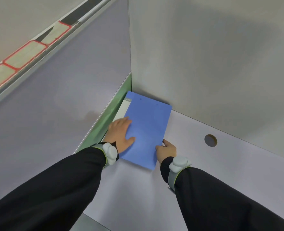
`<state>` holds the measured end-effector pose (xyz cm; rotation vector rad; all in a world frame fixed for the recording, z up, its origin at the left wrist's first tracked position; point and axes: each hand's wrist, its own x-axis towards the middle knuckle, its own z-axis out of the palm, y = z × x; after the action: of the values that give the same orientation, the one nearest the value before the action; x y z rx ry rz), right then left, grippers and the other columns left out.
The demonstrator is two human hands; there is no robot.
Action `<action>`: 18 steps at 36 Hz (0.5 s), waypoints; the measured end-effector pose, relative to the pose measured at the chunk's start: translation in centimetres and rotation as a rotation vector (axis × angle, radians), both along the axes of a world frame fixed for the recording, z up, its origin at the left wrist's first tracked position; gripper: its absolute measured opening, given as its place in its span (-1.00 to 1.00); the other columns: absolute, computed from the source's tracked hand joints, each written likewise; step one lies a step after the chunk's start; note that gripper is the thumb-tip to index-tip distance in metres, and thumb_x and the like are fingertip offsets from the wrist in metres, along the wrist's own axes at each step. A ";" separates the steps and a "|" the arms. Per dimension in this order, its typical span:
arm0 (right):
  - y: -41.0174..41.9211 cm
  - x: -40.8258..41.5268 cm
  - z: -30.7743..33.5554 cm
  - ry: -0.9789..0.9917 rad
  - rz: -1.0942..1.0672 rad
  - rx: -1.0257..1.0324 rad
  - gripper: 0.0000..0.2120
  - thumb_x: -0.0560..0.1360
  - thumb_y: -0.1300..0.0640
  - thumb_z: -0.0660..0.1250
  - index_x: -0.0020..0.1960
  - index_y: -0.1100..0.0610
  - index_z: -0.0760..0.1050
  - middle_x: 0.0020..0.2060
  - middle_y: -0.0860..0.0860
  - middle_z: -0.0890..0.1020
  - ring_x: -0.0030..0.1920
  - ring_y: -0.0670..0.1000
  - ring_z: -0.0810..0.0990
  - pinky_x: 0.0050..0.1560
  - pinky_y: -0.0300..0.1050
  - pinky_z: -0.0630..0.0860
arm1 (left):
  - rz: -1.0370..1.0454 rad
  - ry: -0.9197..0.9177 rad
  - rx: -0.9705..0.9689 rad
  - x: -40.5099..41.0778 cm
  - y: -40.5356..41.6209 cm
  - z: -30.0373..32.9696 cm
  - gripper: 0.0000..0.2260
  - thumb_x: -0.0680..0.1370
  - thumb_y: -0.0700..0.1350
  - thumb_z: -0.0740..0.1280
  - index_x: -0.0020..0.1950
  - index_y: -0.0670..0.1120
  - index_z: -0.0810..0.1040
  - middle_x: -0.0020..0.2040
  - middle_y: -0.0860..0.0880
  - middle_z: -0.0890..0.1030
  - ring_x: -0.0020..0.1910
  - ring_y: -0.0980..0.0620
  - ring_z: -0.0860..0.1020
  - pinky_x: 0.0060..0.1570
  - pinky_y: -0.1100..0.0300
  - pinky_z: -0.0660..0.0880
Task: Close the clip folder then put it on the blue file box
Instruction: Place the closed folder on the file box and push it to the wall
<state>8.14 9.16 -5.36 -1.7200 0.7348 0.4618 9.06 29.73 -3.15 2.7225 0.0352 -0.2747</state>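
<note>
The blue clip folder point(148, 124) lies closed and flat in the far left corner of the pale desk point(213, 177). My left hand point(121, 132) rests flat on its cover near the left edge, fingers spread. My right hand point(167, 150) grips the folder's near right edge, thumb on top. A white strip with a small grey label point(125, 106) shows under the folder's left side. I cannot tell whether it belongs to the blue file box, since the folder hides whatever lies beneath it.
A grey partition wall point(204, 64) stands right behind the folder. A green side panel point(107, 121) borders the desk on the left, with grey floor point(46, 105) beyond. A round cable hole point(210, 140) sits in the desk to the right.
</note>
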 end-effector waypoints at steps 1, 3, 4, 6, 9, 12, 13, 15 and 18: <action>0.1 0.0 -0.1 -0.004 -0.004 -0.006 -0.66 0.29 0.28 0.14 0.02 0.33 0.47 0.06 0.36 0.57 -0.25 0.02 0.40 -0.16 -0.10 0.35 | -0.086 0.015 0.001 -0.5 0.1 0.2 -0.25 0.36 0.32 0.21 0.48 0.00 0.28 0.56 0.00 0.21 0.52 -0.08 0.22 0.49 0.01 0.13; 0.3 0.2 -0.2 -0.009 -0.011 -0.010 -0.63 0.28 0.27 0.14 0.05 0.35 0.45 0.07 0.37 0.56 -0.25 0.01 0.37 -0.16 -0.11 0.32 | -0.238 0.067 0.031 -1.4 0.4 0.4 -0.16 0.30 0.42 0.26 0.49 0.04 0.25 0.57 0.06 0.15 0.54 -0.03 0.15 0.50 0.05 0.06; 0.3 0.3 -0.3 -0.010 -0.010 -0.012 -0.62 0.27 0.26 0.14 0.06 0.35 0.45 0.07 0.36 0.56 -0.25 0.01 0.37 -0.17 -0.11 0.32 | -0.311 0.094 0.076 -1.8 0.5 0.5 -0.10 0.27 0.45 0.29 0.51 0.05 0.22 0.58 0.06 0.11 0.54 -0.02 0.11 0.51 0.06 0.03; 0.5 0.3 -0.4 -0.009 0.001 -0.018 -0.63 0.28 0.26 0.14 0.05 0.33 0.47 0.06 0.35 0.58 -0.25 0.01 0.39 -0.18 -0.11 0.34 | -0.447 0.128 0.184 -2.2 0.9 0.4 -0.01 0.22 0.47 0.31 0.53 0.04 0.16 0.59 0.04 0.04 0.55 -0.02 0.05 0.52 0.03 0.00; 0.6 0.3 -0.5 -0.011 0.032 -0.035 -0.67 0.31 0.26 0.14 0.01 0.29 0.51 0.03 0.33 0.62 -0.27 0.03 0.41 -0.18 -0.12 0.37 | -0.580 0.158 0.321 -2.3 1.3 -0.1 -0.04 0.29 0.36 0.35 0.56 0.01 0.07 0.61 -0.02 -0.04 0.57 -0.07 -0.01 0.53 0.00 0.00; 0.7 0.3 -0.8 -0.009 0.061 -0.031 -0.71 0.34 0.27 0.16 -0.01 0.26 0.54 0.00 0.31 0.64 -0.27 0.07 0.45 -0.17 -0.11 0.41 | -0.599 0.112 0.384 -2.2 1.4 -0.8 -0.17 0.35 0.13 0.40 0.53 -0.05 0.12 0.59 -0.09 0.07 0.55 -0.15 0.13 0.48 -0.02 0.15; 0.8 0.3 -0.8 -0.011 0.070 -0.029 -0.73 0.35 0.28 0.17 -0.02 0.24 0.55 -0.01 0.30 0.65 -0.27 0.08 0.47 -0.16 -0.11 0.43 | -0.604 0.103 0.407 -2.1 1.3 -1.0 -0.18 0.32 0.08 0.43 0.50 -0.06 0.16 0.57 -0.11 0.15 0.52 -0.16 0.21 0.44 -0.02 0.23; 0.8 0.2 -0.9 -0.013 0.079 -0.025 -0.75 0.36 0.28 0.19 -0.03 0.22 0.56 -0.01 0.29 0.66 -0.26 0.08 0.48 -0.16 -0.11 0.44 | -0.602 0.083 0.429 -2.1 1.3 -1.4 -0.17 0.20 0.02 0.49 0.42 -0.07 0.26 0.49 -0.12 0.32 0.43 -0.16 0.38 0.34 0.00 0.39; 0.8 0.4 -0.6 -0.008 0.090 0.004 -0.77 0.36 0.30 0.21 -0.07 0.19 0.59 -0.05 0.26 0.68 -0.27 0.08 0.48 -0.16 -0.12 0.43 | -0.603 0.019 0.431 -2.0 1.5 -1.9 -0.17 0.07 -0.02 0.50 0.33 -0.08 0.40 0.38 -0.12 0.46 0.30 -0.13 0.52 0.23 0.02 0.50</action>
<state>8.55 9.97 -5.97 -1.7554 0.6526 0.5176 7.06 31.28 -5.05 3.0881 -0.8185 -0.5101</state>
